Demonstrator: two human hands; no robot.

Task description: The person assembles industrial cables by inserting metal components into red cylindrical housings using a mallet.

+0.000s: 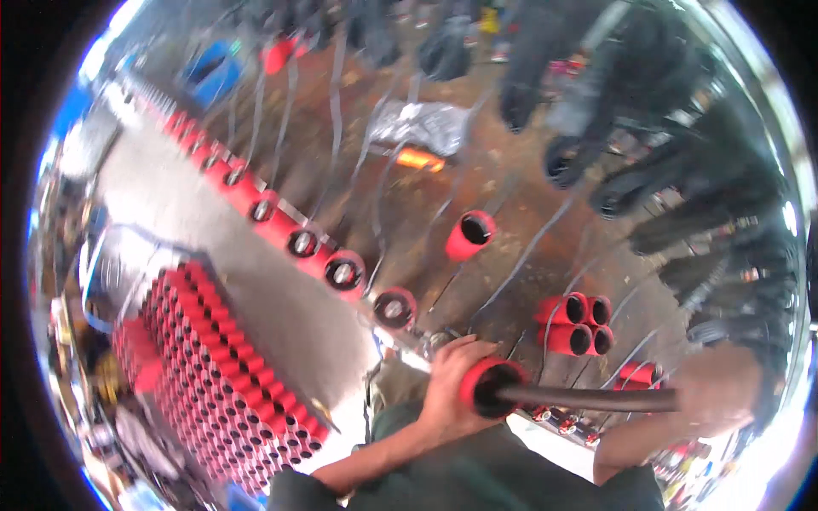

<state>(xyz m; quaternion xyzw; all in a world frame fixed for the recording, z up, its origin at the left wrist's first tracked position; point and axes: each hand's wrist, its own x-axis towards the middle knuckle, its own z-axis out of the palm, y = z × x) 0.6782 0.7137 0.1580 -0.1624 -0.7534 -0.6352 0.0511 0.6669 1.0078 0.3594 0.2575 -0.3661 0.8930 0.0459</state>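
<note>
Two bare hands are working at the near side of the bench (503, 192). The left hand (452, 383) is curling its fingers around the outer wall of a red cylinder (483, 400), which is sitting just to that hand's right with its dark mouth facing up. The right hand (720, 399) is gripping the right end of a dark rod (596, 399); blur is hiding the exact finger placement. The rod's long axis is running left to right, nearly level across the view, and its left end is overlapping the cylinder's mouth; depth of entry is not showing. The left hand is lying nearer the mouth; the right hand is standing well apart from it. Four red cylinders (562, 341) are standing grouped beyond the rod.
</note>
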